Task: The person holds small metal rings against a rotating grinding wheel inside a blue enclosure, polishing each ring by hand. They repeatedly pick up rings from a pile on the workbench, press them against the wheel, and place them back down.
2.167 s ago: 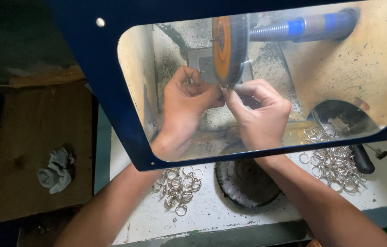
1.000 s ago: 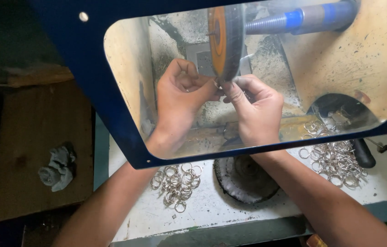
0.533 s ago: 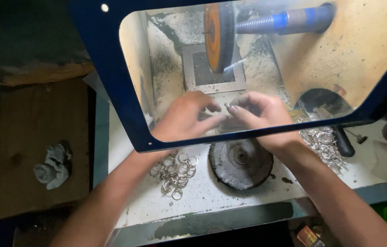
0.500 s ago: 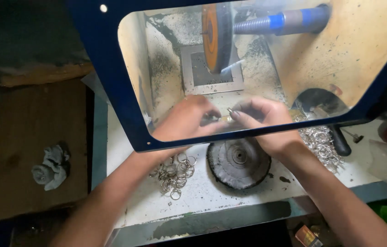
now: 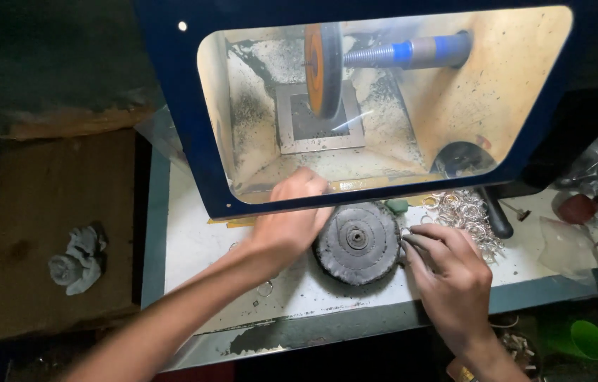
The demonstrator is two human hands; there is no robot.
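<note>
Two hands work beside a round grey buffing wheel that lies flat on the white table, its dark hub facing up and its axis upright, just below the blue hood's window. Left hand rests palm down against the wheel's left edge, fingers loosely curled. Right hand pinches a small metal ring at the wheel's right edge, near a pile of rings.

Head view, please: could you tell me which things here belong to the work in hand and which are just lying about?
In hand:
left hand
right hand
small ring at the right fingertips
pile of metal rings
orange polishing wheel

Lying about:
grey buffing disc
crumpled grey rag
green cup
red lid
</note>
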